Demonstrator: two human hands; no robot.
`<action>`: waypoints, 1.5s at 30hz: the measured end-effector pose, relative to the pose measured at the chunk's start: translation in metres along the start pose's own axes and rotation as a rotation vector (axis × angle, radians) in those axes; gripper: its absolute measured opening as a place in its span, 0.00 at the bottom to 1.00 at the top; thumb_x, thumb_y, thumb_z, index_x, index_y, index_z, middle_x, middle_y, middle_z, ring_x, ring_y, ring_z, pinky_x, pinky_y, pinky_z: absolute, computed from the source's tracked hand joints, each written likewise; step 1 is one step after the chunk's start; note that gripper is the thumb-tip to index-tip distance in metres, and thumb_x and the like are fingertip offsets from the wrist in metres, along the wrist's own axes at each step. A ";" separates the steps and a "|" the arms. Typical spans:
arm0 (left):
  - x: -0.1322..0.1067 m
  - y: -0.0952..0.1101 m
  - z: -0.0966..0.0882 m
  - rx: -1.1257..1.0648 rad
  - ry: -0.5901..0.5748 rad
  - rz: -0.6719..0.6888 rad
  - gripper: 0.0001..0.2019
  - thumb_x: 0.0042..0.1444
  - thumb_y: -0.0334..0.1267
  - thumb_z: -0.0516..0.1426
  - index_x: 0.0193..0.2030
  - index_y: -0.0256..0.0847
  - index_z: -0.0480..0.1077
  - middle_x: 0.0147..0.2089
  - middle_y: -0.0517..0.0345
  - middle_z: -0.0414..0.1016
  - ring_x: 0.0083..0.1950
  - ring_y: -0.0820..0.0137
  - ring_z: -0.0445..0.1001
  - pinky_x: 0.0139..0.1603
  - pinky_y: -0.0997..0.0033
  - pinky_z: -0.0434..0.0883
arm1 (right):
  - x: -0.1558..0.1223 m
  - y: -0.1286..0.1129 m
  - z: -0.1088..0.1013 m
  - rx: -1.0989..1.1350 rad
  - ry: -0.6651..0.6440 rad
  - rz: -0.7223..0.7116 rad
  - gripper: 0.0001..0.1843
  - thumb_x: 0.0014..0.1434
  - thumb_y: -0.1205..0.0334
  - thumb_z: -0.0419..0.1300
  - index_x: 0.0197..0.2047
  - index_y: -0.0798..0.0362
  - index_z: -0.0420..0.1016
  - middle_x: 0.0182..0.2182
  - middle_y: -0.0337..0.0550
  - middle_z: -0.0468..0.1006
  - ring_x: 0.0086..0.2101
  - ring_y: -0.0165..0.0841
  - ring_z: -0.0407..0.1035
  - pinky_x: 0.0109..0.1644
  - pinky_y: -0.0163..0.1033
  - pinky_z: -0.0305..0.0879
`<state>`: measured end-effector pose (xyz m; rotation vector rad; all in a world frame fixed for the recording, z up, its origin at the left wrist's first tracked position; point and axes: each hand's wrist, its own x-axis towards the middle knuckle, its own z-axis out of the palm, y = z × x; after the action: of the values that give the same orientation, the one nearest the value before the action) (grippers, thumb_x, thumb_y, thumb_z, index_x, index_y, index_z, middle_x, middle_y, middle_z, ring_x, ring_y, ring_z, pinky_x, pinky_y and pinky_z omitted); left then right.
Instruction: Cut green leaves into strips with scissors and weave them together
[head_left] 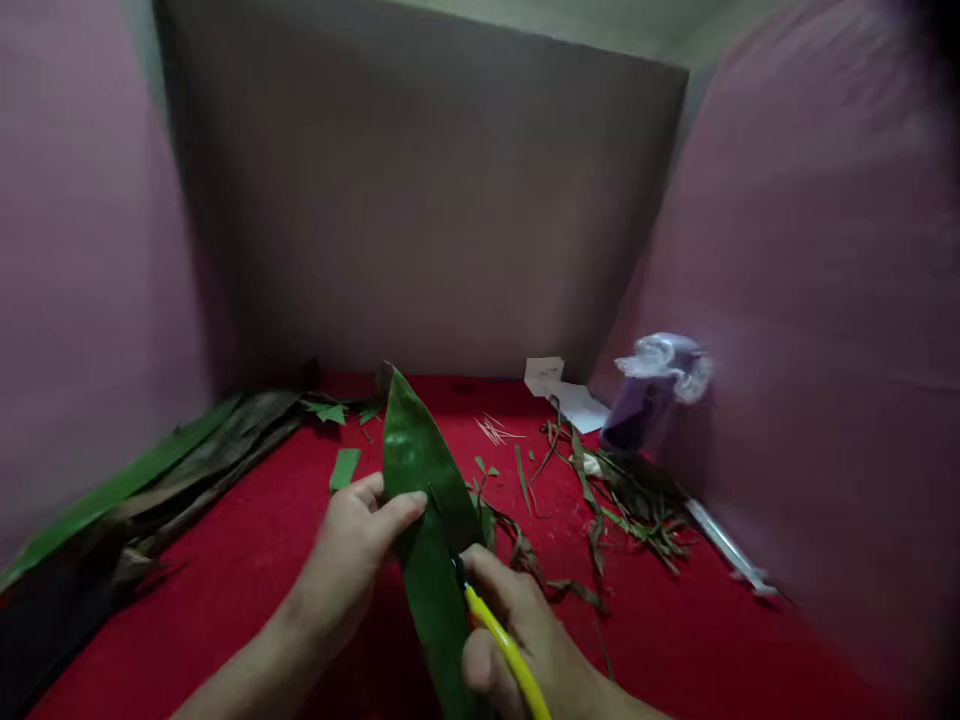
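Nearest, the right hand [525,615] is closed around the handle of the yellow-handled scissors [510,652], with the thumb and fingers wrapped about it. The dark blades lie along the long green leaf [420,460], which stands tilted in the middle, just above the red cloth [247,580], its pointed tip up and its lower end running down out of view. The left hand [349,540] pinches the leaf's left edge, thumb on the front near the blade tip and fingers behind. The two hands are apart, on either side of the leaf. Beyond the right hand, curled brown strips [576,594] are scattered over the cloth, and a silvery tube-like thing [721,540] lies by the right-hand wall. To the left, long leaves [161,455], green and dried, stretch along the wall. A small green piece [345,468] lies just past the left hand. Farther off are thin pale sticks [496,432], a purple package [637,410] in clear plastic, and white papers [581,408] near the grey back wall [427,220]
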<state>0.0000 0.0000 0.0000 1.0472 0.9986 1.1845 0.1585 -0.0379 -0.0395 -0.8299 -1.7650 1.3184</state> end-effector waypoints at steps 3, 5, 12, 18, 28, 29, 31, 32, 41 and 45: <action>0.001 0.001 0.002 0.002 0.008 -0.010 0.07 0.48 0.37 0.59 0.32 0.36 0.70 0.25 0.58 0.75 0.26 0.71 0.72 0.27 0.73 0.70 | 0.000 -0.003 0.000 -0.019 0.019 -0.005 0.33 0.45 0.29 0.50 0.33 0.55 0.60 0.22 0.32 0.55 0.23 0.24 0.47 0.24 0.31 0.46; 0.001 0.001 0.002 0.000 0.005 -0.017 0.07 0.47 0.37 0.60 0.32 0.36 0.70 0.25 0.57 0.76 0.26 0.70 0.72 0.27 0.72 0.70 | 0.000 -0.003 0.000 -0.024 0.029 0.000 0.33 0.45 0.30 0.51 0.33 0.55 0.60 0.21 0.32 0.54 0.22 0.24 0.46 0.23 0.31 0.45; 0.001 0.002 0.002 -0.012 -0.025 -0.015 0.07 0.48 0.38 0.59 0.33 0.36 0.70 0.28 0.55 0.77 0.26 0.70 0.72 0.29 0.70 0.70 | 0.001 0.006 0.001 -0.039 0.086 0.015 0.29 0.47 0.34 0.56 0.32 0.56 0.63 0.19 0.31 0.53 0.21 0.24 0.45 0.22 0.30 0.44; 0.002 0.002 0.003 -0.004 -0.017 -0.011 0.07 0.47 0.38 0.59 0.31 0.36 0.69 0.27 0.55 0.76 0.26 0.70 0.72 0.28 0.71 0.70 | 0.002 0.005 0.004 -0.017 0.113 0.001 0.22 0.49 0.44 0.61 0.30 0.56 0.64 0.19 0.31 0.55 0.20 0.23 0.47 0.21 0.30 0.45; 0.000 0.010 0.004 -0.018 0.023 -0.006 0.08 0.48 0.39 0.58 0.32 0.36 0.70 0.26 0.56 0.76 0.26 0.70 0.72 0.27 0.71 0.71 | 0.003 0.007 0.002 -0.057 0.109 0.003 0.18 0.51 0.48 0.60 0.30 0.55 0.64 0.19 0.31 0.56 0.20 0.23 0.48 0.21 0.30 0.46; 0.000 0.011 0.003 -0.019 0.034 0.000 0.08 0.48 0.39 0.59 0.32 0.36 0.70 0.26 0.56 0.76 0.25 0.70 0.72 0.27 0.71 0.71 | 0.003 0.006 0.002 -0.050 0.098 0.007 0.18 0.51 0.48 0.60 0.31 0.55 0.64 0.18 0.31 0.56 0.20 0.23 0.48 0.21 0.30 0.45; 0.002 0.011 0.002 -0.013 0.054 0.004 0.07 0.47 0.37 0.59 0.31 0.36 0.70 0.25 0.56 0.76 0.24 0.70 0.72 0.25 0.72 0.70 | 0.002 0.005 0.003 -0.027 0.078 0.018 0.20 0.51 0.45 0.59 0.31 0.56 0.64 0.18 0.31 0.55 0.20 0.23 0.48 0.21 0.30 0.45; 0.002 0.010 0.002 -0.010 0.058 0.005 0.07 0.46 0.37 0.59 0.31 0.36 0.70 0.24 0.56 0.76 0.23 0.71 0.72 0.25 0.73 0.70 | 0.002 0.004 0.003 -0.020 0.076 0.021 0.22 0.50 0.43 0.59 0.31 0.56 0.63 0.18 0.31 0.55 0.20 0.23 0.47 0.21 0.30 0.44; 0.000 0.011 0.005 -0.013 0.069 -0.003 0.06 0.46 0.36 0.59 0.30 0.36 0.69 0.24 0.57 0.75 0.23 0.71 0.72 0.24 0.74 0.69 | 0.000 0.003 0.001 -0.046 0.024 -0.009 0.32 0.45 0.29 0.51 0.32 0.54 0.59 0.20 0.31 0.54 0.21 0.24 0.47 0.22 0.30 0.48; 0.001 0.009 0.005 -0.009 0.024 -0.012 0.07 0.46 0.36 0.59 0.32 0.36 0.70 0.25 0.57 0.76 0.23 0.71 0.72 0.24 0.73 0.69 | 0.001 -0.002 0.000 -0.044 0.024 -0.010 0.34 0.45 0.27 0.48 0.33 0.54 0.58 0.21 0.32 0.55 0.22 0.24 0.47 0.22 0.31 0.48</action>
<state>0.0032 0.0010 0.0100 1.0208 1.0154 1.1936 0.1580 -0.0378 -0.0373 -0.8563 -1.7830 1.2622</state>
